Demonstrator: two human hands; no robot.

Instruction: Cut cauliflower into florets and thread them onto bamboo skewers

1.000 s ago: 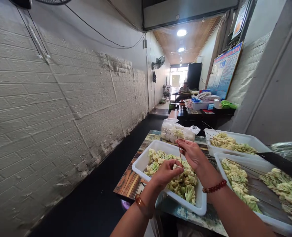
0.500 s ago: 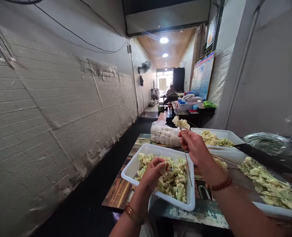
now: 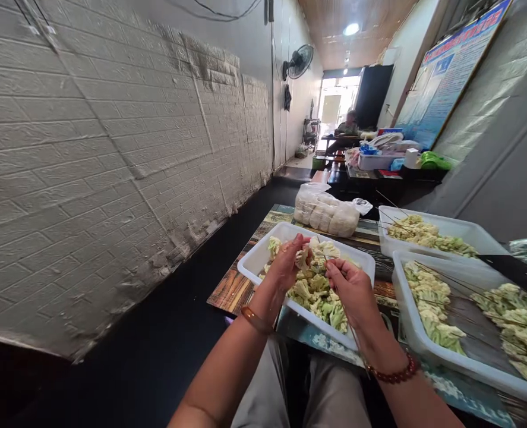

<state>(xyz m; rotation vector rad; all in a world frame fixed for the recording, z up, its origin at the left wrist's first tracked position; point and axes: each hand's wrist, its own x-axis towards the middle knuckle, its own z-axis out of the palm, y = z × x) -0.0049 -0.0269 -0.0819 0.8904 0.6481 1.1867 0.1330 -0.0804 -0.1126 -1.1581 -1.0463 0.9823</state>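
Note:
A white plastic tub (image 3: 258,261) full of loose cauliflower florets (image 3: 316,291) stands on the table in front of me. My left hand (image 3: 286,263) is closed on one cauliflower floret (image 3: 302,257) above the tub. My right hand (image 3: 351,286) is closed on a thin bamboo skewer (image 3: 354,336) that runs down past my wrist, its tip pointing at the floret. The two hands are close together over the tub.
To the right, two white tubs (image 3: 436,351) (image 3: 470,229) hold skewered cauliflower. A plastic bag of white pieces (image 3: 325,214) lies behind the near tub. A brick wall (image 3: 111,154) runs along the left. A person sits at a far table (image 3: 347,126).
My right hand came down from holding the skewer raised to meet my left hand over the tub. My left hand lifted a floret. The view tilted down and shifted.

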